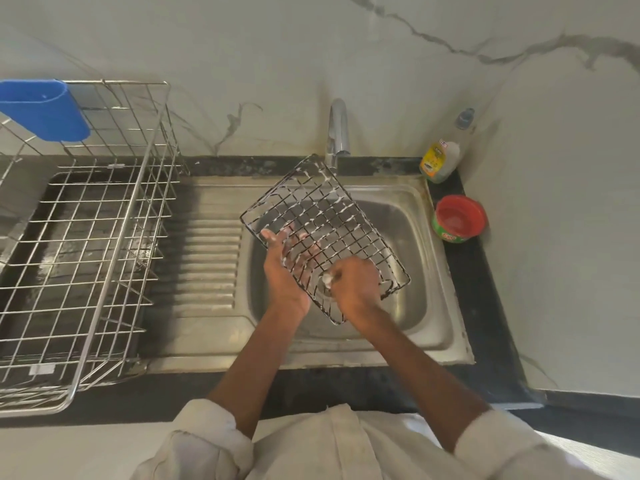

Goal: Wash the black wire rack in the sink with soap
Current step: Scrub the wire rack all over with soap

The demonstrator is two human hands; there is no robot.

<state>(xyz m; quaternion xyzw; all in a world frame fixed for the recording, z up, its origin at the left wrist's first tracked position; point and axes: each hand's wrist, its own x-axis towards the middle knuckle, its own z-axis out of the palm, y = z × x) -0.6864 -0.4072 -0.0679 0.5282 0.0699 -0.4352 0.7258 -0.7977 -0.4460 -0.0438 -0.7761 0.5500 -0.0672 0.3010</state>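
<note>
The black wire rack (pixel 332 216) is held tilted over the steel sink basin (pixel 419 271), its wires flecked with white foam. My left hand (pixel 284 265) lies under the rack's near-left part, fingers spread and straight behind the mesh, supporting it. My right hand (pixel 353 282) is curled on the rack's near edge, gripping a small pale foamy scrubber (pixel 327 279) pressed against the wires. Most of the scrubber is hidden in my fist.
A chrome tap (pixel 337 133) stands behind the basin. A dish soap bottle (pixel 440 161) and a red-lidded green tub (pixel 459 218) sit on the right counter. A large steel drying rack (pixel 86 237) with a blue cutlery holder (pixel 41 109) fills the left.
</note>
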